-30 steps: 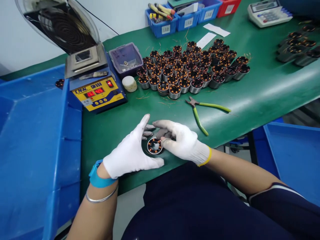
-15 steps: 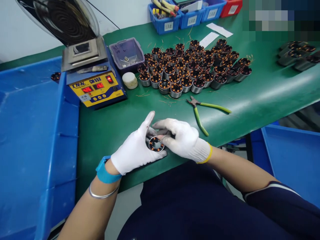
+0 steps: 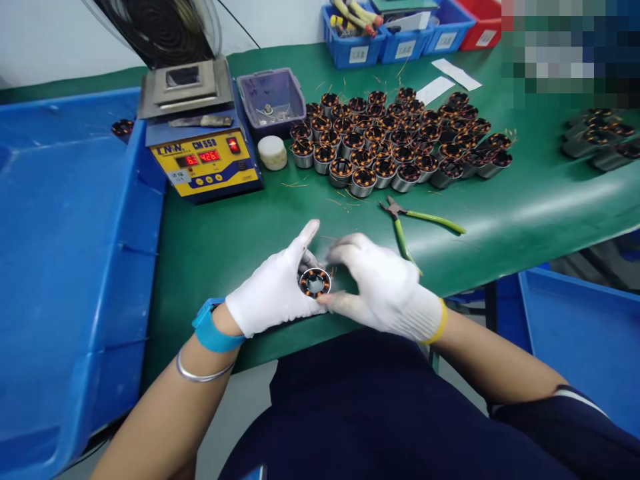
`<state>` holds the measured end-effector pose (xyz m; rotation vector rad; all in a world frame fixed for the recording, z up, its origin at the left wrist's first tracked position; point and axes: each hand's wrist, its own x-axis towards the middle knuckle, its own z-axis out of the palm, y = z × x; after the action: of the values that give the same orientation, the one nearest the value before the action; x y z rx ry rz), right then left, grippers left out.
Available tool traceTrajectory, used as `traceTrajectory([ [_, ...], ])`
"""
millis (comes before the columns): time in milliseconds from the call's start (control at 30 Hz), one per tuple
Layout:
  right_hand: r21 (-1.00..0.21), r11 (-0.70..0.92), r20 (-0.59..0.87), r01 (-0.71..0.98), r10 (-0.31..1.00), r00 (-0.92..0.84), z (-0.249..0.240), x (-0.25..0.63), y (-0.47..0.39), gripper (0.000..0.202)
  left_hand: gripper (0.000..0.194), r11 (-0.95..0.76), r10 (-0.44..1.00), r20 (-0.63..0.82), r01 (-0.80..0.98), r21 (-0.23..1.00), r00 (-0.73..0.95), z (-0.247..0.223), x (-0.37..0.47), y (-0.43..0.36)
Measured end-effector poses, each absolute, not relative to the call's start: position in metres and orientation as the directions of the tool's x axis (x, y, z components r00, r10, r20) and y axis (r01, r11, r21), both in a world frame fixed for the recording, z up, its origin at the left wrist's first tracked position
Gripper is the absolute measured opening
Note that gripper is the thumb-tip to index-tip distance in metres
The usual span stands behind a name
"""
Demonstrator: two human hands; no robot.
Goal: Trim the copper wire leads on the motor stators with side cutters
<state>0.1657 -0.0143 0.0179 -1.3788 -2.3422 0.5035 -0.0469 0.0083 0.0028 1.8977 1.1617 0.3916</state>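
My left hand [image 3: 280, 287], in a white glove, wraps round a motor stator [image 3: 302, 293], a metal ring with copper windings inside. Its open end faces up toward me, and my left thumb points up and away from it. Close by on the right is my gloved right hand [image 3: 383, 283], its thumb and fingers spread apart. The right thumb tip lies at the stator's lower right rim; whether it presses on it I cannot tell. Slight blur covers the right fingertips. Thin copper wire ends stick out beside the stator. Green-handled cutting pliers [image 3: 395, 208] lie spread just beyond my right hand.
Many stators [image 3: 363, 181] stand grouped on the green table [image 3: 240, 233], wire scraps around them. At the left are a CM558 soldering station [image 3: 205, 160], a round white tub [image 3: 273, 153], a purple bin [image 3: 275, 123] and a blue tray [image 3: 65, 253]. Blue tool boxes [image 3: 357, 53] line the back.
My right hand has moved slightly right and its fingers have spread away from the stator's wires. My left hand keeps the stator, now more fully seen. The camera view has shifted a little.
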Motion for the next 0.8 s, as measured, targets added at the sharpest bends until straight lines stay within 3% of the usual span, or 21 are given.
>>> traceTrajectory([
  [67, -0.501, 0.440, 0.001, 0.746, 0.862, -0.508, 0.013, 0.159, -0.012, 0.028, 0.119, -0.212, 0.834, -0.155, 0.567, 0.796, 0.529, 0.004, -0.046, 0.008],
  [167, -0.501, 0.386, -0.103, 0.775, 0.862, -0.496, 0.006, 0.165, -0.008, 0.025, 0.114, -0.235, 0.824, -0.171, 0.601, 0.764, 0.540, 0.007, -0.044, 0.009],
  [267, -0.291, 0.198, -0.138, 0.936, 0.959, -0.246, 0.005, 0.183, -0.005, 0.024, 0.110, -0.254, 0.822, -0.199, 0.657, 0.710, 0.533, 0.010, -0.044, 0.009],
  [333, -0.187, 0.065, -0.087, 0.980, 0.993, -0.082, 0.006, 0.196, -0.005, 0.025, 0.110, -0.256, 0.825, -0.210, 0.679, 0.688, 0.524, 0.011, -0.045, 0.010],
  [400, -0.256, 0.053, 0.074, 0.965, 0.997, -0.035, 0.010, 0.204, -0.008, 0.024, 0.114, -0.244, 0.829, -0.219, 0.685, 0.686, 0.515, 0.010, -0.046, 0.010],
  [467, -0.417, 0.209, 0.242, 0.884, 0.964, -0.113, 0.015, 0.203, -0.013, 0.025, 0.118, -0.234, 0.832, -0.218, 0.680, 0.695, 0.510, 0.009, -0.047, 0.010],
  [533, -0.520, 0.402, 0.311, 0.754, 0.911, -0.271, 0.019, 0.193, -0.019, 0.043, 0.119, -0.232, 0.836, -0.204, 0.664, 0.710, 0.510, 0.008, -0.047, 0.009],
  [633, -0.535, 0.473, 0.176, 0.700, 0.873, -0.454, 0.019, 0.173, -0.021, 0.057, 0.113, -0.241, 0.836, -0.175, 0.635, 0.734, 0.520, 0.007, -0.046, 0.009],
  [800, -0.566, 0.408, -0.102, 0.716, 0.827, -0.552, 0.007, 0.161, -0.005, 0.031, 0.111, -0.258, 0.823, -0.182, 0.640, 0.723, 0.538, 0.010, -0.046, 0.009],
])
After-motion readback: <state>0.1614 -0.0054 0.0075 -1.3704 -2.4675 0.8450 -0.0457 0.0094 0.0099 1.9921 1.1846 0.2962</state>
